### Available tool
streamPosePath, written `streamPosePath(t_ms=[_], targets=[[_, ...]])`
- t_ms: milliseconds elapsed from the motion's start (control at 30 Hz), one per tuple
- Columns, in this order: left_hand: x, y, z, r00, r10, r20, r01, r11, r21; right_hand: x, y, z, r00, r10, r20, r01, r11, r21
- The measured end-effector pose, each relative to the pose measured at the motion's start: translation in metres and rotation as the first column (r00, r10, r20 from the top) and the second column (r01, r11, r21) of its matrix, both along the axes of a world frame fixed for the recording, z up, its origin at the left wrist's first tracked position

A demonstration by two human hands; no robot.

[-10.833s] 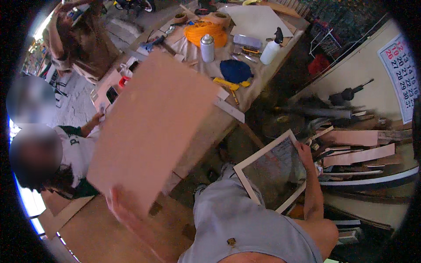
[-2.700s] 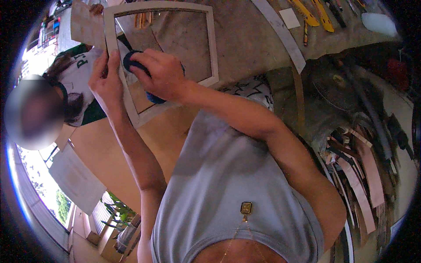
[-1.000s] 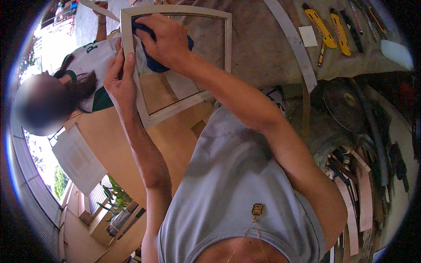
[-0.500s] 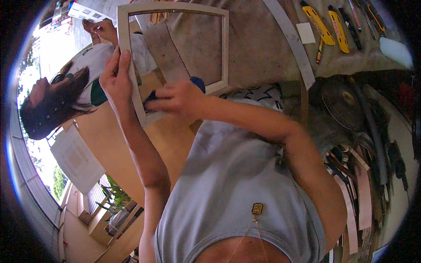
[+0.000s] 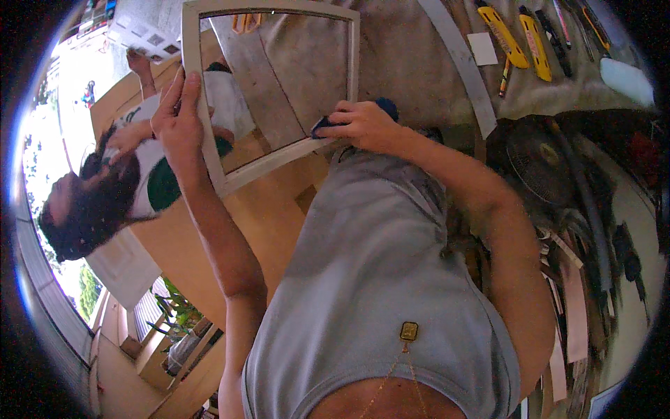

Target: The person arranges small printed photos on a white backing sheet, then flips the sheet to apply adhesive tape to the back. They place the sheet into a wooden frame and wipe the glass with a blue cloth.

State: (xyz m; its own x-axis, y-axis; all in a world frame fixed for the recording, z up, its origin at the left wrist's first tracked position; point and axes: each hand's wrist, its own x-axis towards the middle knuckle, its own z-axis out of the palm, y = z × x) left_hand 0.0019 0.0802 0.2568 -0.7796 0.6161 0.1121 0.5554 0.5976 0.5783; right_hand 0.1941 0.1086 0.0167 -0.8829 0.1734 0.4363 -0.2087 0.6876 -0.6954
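Observation:
A white rectangular frame (image 5: 272, 165) is held up on its edge in front of me, and through its opening the surface behind shows. My left hand (image 5: 178, 115) grips its left side, fingers along the outer edge. At the near right corner, my right hand (image 5: 366, 127) is closed on a dark blue cloth (image 5: 386, 108), which presses against the near side of the frame. Part of the cloth sticks out beyond the knuckles.
Yellow utility knives (image 5: 535, 45) lie at the far right by a long metal ruler (image 5: 464, 66) and a white card (image 5: 481, 49). Orange-handled scissors (image 5: 246, 23) show through the frame. Another person (image 5: 105, 178) sits at the left. A fan (image 5: 541, 164) stands at the right.
My right hand has slid the cloth rightward along the frame's near side, from the left corner to the right one. The other person has shifted, lowering one hand from a paper.

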Motion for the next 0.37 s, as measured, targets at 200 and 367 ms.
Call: streamPosePath(t_ms=[200,367], targets=[[-0.015,-0.008,-0.004,0.997,0.038,0.066,-0.037,0.999,-0.005,0.017,0.001,-0.022,0.973,-0.061,0.223,0.036,0.993,0.110],[-0.030,-0.016,-0.007,0.995,0.016,0.097,-0.020,0.999,0.044,0.019,-0.009,-0.012,0.932,-0.166,0.322,0.130,0.983,0.129]])
